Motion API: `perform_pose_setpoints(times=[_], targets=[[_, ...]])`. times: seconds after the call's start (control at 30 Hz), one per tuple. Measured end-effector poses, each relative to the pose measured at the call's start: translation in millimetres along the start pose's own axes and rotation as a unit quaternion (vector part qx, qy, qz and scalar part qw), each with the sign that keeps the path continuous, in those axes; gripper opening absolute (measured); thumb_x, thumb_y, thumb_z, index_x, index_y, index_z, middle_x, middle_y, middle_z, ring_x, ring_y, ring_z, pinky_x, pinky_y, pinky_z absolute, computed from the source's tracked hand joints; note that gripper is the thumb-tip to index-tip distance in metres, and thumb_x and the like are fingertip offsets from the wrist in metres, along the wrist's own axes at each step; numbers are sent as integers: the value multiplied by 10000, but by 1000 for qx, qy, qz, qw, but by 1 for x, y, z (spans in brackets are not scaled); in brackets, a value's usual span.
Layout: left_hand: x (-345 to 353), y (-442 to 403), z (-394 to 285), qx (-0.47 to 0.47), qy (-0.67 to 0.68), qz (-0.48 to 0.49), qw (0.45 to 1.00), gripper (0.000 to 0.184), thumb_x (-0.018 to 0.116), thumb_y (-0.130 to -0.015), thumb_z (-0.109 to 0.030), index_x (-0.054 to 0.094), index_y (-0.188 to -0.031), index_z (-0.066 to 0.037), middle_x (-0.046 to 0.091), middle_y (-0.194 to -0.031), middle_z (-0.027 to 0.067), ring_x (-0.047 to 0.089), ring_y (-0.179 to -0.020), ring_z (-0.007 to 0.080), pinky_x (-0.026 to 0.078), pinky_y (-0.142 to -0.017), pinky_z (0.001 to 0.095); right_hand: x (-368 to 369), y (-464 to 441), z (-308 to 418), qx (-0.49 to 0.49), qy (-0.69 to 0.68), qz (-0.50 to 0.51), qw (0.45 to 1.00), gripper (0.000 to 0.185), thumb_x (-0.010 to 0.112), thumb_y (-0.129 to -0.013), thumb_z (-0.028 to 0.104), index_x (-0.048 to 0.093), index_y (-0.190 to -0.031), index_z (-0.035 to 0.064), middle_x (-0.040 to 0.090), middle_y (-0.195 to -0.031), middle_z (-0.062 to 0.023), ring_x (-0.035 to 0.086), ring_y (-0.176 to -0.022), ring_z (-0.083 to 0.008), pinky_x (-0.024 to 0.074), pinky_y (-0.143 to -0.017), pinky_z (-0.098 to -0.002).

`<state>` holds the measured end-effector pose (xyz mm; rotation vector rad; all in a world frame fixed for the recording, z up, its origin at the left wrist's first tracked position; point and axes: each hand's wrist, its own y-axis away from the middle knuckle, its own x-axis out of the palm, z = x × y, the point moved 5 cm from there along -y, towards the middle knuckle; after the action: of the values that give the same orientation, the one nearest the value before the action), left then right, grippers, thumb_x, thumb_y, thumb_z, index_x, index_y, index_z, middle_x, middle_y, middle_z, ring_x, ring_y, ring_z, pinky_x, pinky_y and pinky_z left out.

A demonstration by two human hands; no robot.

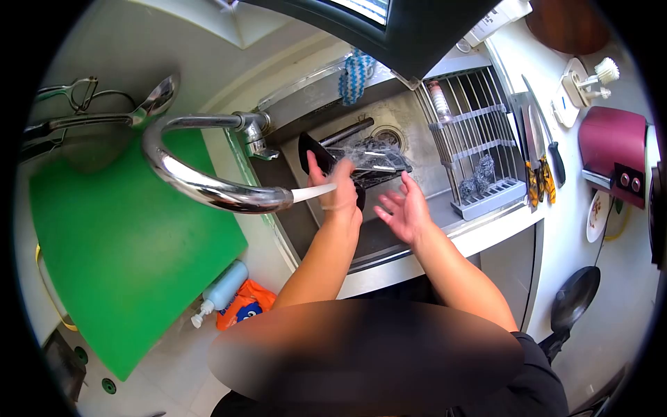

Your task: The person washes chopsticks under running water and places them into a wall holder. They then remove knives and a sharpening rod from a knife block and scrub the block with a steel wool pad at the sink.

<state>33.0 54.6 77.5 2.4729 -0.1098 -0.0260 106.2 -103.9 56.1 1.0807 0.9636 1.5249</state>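
My left fingers point(313, 165) grip a wet black piece, perhaps a tray point(375, 162), though splashing blurs its shape. My right fingers point(410, 185) are spread open near its far edge. Water runs from the curved faucet point(221, 197) over my left hand, above the steel sink point(422, 154). Rightward, a metal rack point(479, 149) holds steel wool point(485, 171); leftward lies a green cutting board point(132, 243).

so both forearms bare, reaching forward; left hand point(338, 189) right by tap point(236, 199), kinda blurry, fingers curled in a grip; right hand point(404, 212) further from tap, nothing in it, palm up, fingers spread loosely; left forearm point(321, 254) nearer tap than right forearm point(455, 271)
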Motion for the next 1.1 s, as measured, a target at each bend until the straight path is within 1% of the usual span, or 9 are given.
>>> perform_pose_setpoints(times=[0.17, 0.43, 0.5, 0.6, 0.73, 0.83, 0.9, 1.03, 1.1], targets=[[10, 11, -5, -74, 91, -10, 993, 1053, 680, -797, -67, 137, -1690, -187, 562, -1268, 131, 583, -1096, 271, 529, -939, 449, 38, -11, -7, 43, -130, 164, 977, 895, 576, -970, 718, 295, -1627, 179, 341, -1637, -179, 379, -1490, -367, 319, -1207, -592], [6, 31, -10, -139, 139, -70, 978, 946, 680, -782, -71, 240, -1615, -158, 551, -1282, 145, 593, -1125, 314, 535, -962, 496, 66, 0, 16, 24, -134, 167, 976, 872, 531, -968, 763, 443, -1547, 117, 583, -1445, -117, 572, -1312, -305, 467, -1123, -566], [6, 31, -10, -161, 144, -61, 974, 925, 674, -778, -56, 256, -1597, -154, 548, -1286, 146, 593, -1129, 318, 532, -969, 500, 75, -14, 9, 77, -202, 253, 943, 710, 648, -990, 600, 514, -1449, 74, 673, -1279, -126, 684, -1141, -299, 567, -1009, -542], [7, 35, -13, -102, 153, -54, 982, 923, 625, -773, 19, 235, -1591, -156, 544, -1288, 152, 591, -1144, 317, 522, -984, 496, 76, -19, 10, 11, -114, 147, 982, 274, 726, -955, 160, 627, -1185, 49, 727, -1112, -136, 740, -938, -285, 633, -871, -454], [1, 30, -7, -80, 153, -5, 985, 963, 614, -784, 27, 182, -1625, -157, 536, -1324, 159, 574, -1170, 316, 471, -1066, 492, 73, -16, 9, -12, -102, 110, 989, 281, 695, -940, 114, 588, -1193, 52, 707, -1045, -108, 732, -924, -277, 641, -854, -470], [-17, 15, 4, 1, 1, -24, 1000, 913, 610, -826, -28, 226, -1647, -144, 492, -1480, 206, 517, -1332, 364, 338, -1202, 489, 67, -6, 12, -26, -59, 91, 994, 306, 695, -931, 91, 577, -1213, 63, 707, -1044, -113, 734, -922, -276, 648, -840, -457], [-27, 1, -16, 290, -328, -20, 899, 762, 617, -868, -124, 406, -1600, -114, 406, -1615, 255, 390, -1493, 412, 177, -1283, 487, 57, -16, 7, -32, -41, 75, 996, 310, 706, -920, 82, 566, -1195, 62, 704, -1039, -111, 736, -916, -267, 656, -804, -456], [-14, -9, -35, 164, -587, 169, 774, 533, 550, -931, -397, 677, -1380, -140, 678, -1366, 207, 321, -1531, 471, 51, -1281, 609, 46, -11, 9, -48, 53, 52, 996, 588, 812, -840, 190, 399, -1246, 86, 646, -1066, -130, 712, -813, -244, 624, -642, -414], [-3, -9, -43, 181, -639, 168, 729, 518, 476, -971, -443, 700, -1361, -185, 694, -1375, 128, 409, -1492, 432, 210, -1274, 510, 43, -6, 17, -85, 88, 23, 992, 616, 819, -833, 200, 382, -1251, 79, 640, -1074, -142, 708, -822, -252, 621, -634, -420]])
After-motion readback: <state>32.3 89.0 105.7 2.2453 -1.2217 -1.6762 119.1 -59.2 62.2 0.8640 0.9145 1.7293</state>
